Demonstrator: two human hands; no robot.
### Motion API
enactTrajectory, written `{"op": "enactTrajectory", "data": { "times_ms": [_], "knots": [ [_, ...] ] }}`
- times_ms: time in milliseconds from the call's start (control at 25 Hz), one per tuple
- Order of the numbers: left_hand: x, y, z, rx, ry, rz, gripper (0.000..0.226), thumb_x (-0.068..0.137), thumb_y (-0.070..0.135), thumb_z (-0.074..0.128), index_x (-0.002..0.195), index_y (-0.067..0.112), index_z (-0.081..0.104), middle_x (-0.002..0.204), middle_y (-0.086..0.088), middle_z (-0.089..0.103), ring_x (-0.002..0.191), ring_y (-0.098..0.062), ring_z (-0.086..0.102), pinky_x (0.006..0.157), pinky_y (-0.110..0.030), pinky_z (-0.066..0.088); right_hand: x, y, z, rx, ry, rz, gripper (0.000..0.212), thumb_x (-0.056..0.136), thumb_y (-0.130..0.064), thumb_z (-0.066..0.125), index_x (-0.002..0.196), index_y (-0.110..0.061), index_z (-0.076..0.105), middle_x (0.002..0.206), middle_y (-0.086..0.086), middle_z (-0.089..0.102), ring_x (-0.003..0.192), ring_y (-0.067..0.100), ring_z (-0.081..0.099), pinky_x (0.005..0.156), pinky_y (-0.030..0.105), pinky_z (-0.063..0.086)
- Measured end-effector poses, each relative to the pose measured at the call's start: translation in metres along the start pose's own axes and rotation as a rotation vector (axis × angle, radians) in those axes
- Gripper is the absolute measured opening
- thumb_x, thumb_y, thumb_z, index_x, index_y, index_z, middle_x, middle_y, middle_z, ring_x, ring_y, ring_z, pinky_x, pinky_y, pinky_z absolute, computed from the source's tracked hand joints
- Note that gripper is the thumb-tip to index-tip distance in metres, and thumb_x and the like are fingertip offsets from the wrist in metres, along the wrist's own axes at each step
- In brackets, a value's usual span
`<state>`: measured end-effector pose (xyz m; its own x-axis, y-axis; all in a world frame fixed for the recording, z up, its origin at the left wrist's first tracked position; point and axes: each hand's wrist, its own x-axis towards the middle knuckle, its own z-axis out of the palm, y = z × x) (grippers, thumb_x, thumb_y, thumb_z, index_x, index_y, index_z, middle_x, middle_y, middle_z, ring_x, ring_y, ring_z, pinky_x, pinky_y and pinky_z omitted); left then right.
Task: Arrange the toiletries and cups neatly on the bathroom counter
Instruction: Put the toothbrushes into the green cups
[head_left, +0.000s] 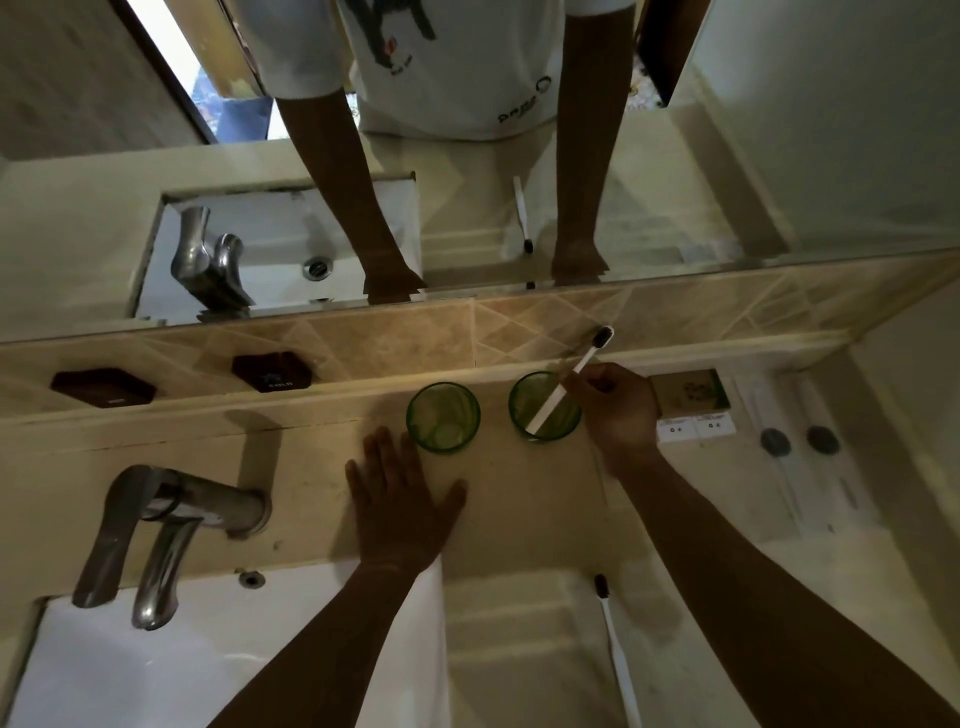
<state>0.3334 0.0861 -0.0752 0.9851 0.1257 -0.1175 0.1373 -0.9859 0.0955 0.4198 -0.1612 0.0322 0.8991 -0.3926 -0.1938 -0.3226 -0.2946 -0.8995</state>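
Observation:
Two green glass cups stand side by side on the beige counter (519, 499): the left cup (443, 417) is empty, the right cup (544, 406) has the handle end of a white toothbrush (570, 384) in it. My right hand (618, 408) grips that toothbrush at mid handle, its dark bristles tilted up toward the tiled backsplash. My left hand (397, 499) lies flat on the counter with fingers spread, just below the left cup and apart from it. A second white toothbrush (615, 649) lies on the counter near the front edge.
A chrome faucet (156, 530) and white sink (156, 665) sit at the left. Two dark hot and cold knobs (270, 371) sit on the ledge. A small box (688, 397), white sachets (696, 428) and wrapped items (800, 447) lie at the right. The mirror (467, 156) rises behind.

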Motion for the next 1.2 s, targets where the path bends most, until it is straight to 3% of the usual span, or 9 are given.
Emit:
{"op": "enactTrajectory", "data": {
  "times_ms": [160, 360, 440, 560, 680, 800, 920, 1200],
  "knots": [
    [-0.001, 0.0, -0.002, 0.007, 0.001, 0.002, 0.1, 0.087, 0.079, 0.019, 0.157, 0.009, 0.008, 0.164, -0.023, 0.008, 0.152, -0.038, 0.002, 0.12, -0.06, 0.006, 0.001, -0.003, 0.0, -0.075, 0.011, 0.01, 0.018, 0.079, -0.038, 0.077, 0.078, -0.019, 0.074, 0.072, -0.008, 0.072, 0.067, 0.002, 0.064, 0.061, 0.018, 0.044],
    [-0.001, 0.002, -0.005, 0.007, 0.003, 0.0, 0.1, 0.086, 0.079, 0.02, 0.156, 0.008, 0.01, 0.164, -0.024, 0.009, 0.152, -0.039, 0.005, 0.12, -0.061, 0.007, 0.001, -0.002, 0.0, -0.102, -0.017, 0.03, 0.013, 0.079, -0.038, 0.077, 0.075, -0.026, 0.071, 0.071, -0.013, 0.07, 0.064, -0.006, 0.063, 0.054, 0.005, 0.041],
    [-0.002, 0.001, -0.004, 0.014, -0.003, -0.001, 0.1, 0.086, 0.079, 0.018, 0.157, 0.009, 0.007, 0.164, -0.023, 0.007, 0.152, -0.038, 0.003, 0.12, -0.06, 0.006, -0.001, 0.001, -0.001, -0.092, -0.052, 0.031, 0.012, 0.079, -0.036, 0.077, 0.082, -0.026, 0.071, 0.076, -0.012, 0.071, 0.073, 0.0, 0.066, 0.063, 0.013, 0.046],
    [-0.001, 0.001, -0.004, 0.023, -0.028, -0.007, 0.101, 0.085, 0.08, 0.015, 0.157, 0.01, 0.004, 0.165, -0.022, 0.002, 0.152, -0.038, -0.001, 0.121, -0.059, 0.002, -0.008, 0.004, -0.004, -0.078, -0.1, 0.048, 0.029, 0.08, -0.043, 0.075, 0.099, -0.023, 0.07, 0.088, -0.01, 0.072, 0.083, 0.002, 0.065, 0.074, 0.02, 0.048],
    [0.002, 0.001, -0.006, 0.033, -0.077, -0.014, 0.102, 0.084, 0.08, 0.013, 0.157, 0.01, 0.0, 0.165, -0.022, -0.004, 0.152, -0.038, -0.006, 0.12, -0.059, -0.002, -0.037, 0.014, -0.023, -0.051, -0.069, 0.094, 0.029, 0.086, -0.05, 0.065, 0.104, -0.029, 0.067, 0.095, -0.013, 0.067, 0.088, 0.001, 0.06, 0.074, 0.023, 0.044],
    [0.003, 0.0, -0.008, 0.03, -0.137, -0.028, 0.103, 0.082, 0.081, 0.011, 0.156, 0.012, -0.005, 0.164, -0.021, -0.011, 0.151, -0.036, -0.014, 0.119, -0.06, -0.006, -0.097, 0.047, -0.053, -0.323, -0.098, 0.027, 0.007, 0.092, -0.044, 0.057, 0.09, -0.038, 0.057, 0.083, -0.016, 0.063, 0.077, 0.002, 0.06, 0.063, 0.019, 0.043],
    [0.003, 0.001, -0.012, 0.012, -0.171, -0.029, 0.103, 0.083, 0.081, 0.014, 0.156, 0.013, -0.007, 0.164, -0.02, -0.014, 0.151, -0.035, -0.017, 0.119, -0.06, -0.009, -0.16, 0.088, -0.075, -0.629, -0.26, 0.017, 0.015, 0.091, -0.043, 0.06, 0.082, -0.033, 0.055, 0.073, -0.012, 0.061, 0.066, 0.002, 0.058, 0.063, 0.022, 0.048],
    [0.004, -0.007, -0.024, -0.007, -0.231, 0.009, 0.099, 0.085, 0.08, 0.018, 0.156, 0.015, -0.009, 0.164, -0.018, -0.017, 0.15, -0.033, -0.02, 0.119, -0.056, -0.013, -0.21, 0.111, -0.078, -0.82, -0.334, 0.033, 0.016, 0.087, -0.033, 0.065, 0.089, -0.027, 0.05, 0.08, -0.01, 0.052, 0.071, 0.009, 0.052, 0.067, 0.022, 0.042]
  ]
}}
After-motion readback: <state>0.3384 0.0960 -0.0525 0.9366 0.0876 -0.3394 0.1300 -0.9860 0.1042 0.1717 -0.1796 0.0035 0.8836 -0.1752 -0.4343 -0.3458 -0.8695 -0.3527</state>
